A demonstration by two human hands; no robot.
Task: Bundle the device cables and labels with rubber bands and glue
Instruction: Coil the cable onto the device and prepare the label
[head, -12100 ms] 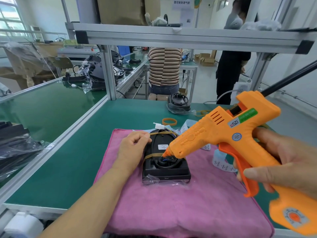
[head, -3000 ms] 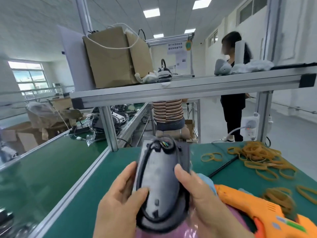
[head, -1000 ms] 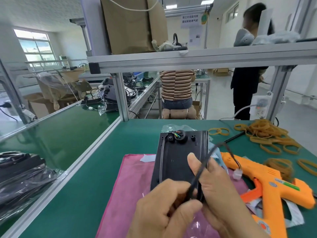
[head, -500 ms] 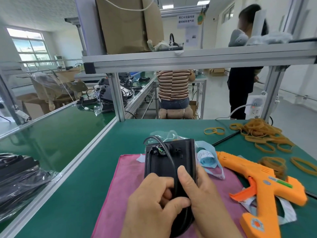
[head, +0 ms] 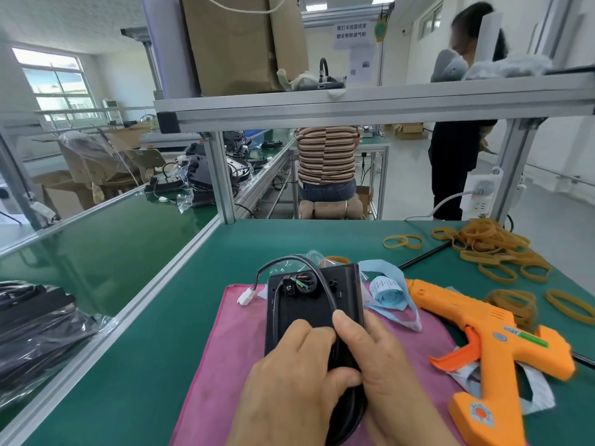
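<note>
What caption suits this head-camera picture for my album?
Left hand and right hand grip a black device and its cable over a pink cloth, glue gun and rubber bands nearby.

The near end of the device (head: 306,310) is hidden under the left hand (head: 289,381) and the right hand (head: 389,375). The cable (head: 323,281) goes out of sight between them. The white labels (head: 537,389) lie partly under the glue gun (head: 483,329). The pink cloth (head: 225,355) is cut off at the bottom edge.

Black device (head: 314,304), pink cloth (head: 225,355), orange glue gun (head: 483,336), green table (head: 145,365)
</note>
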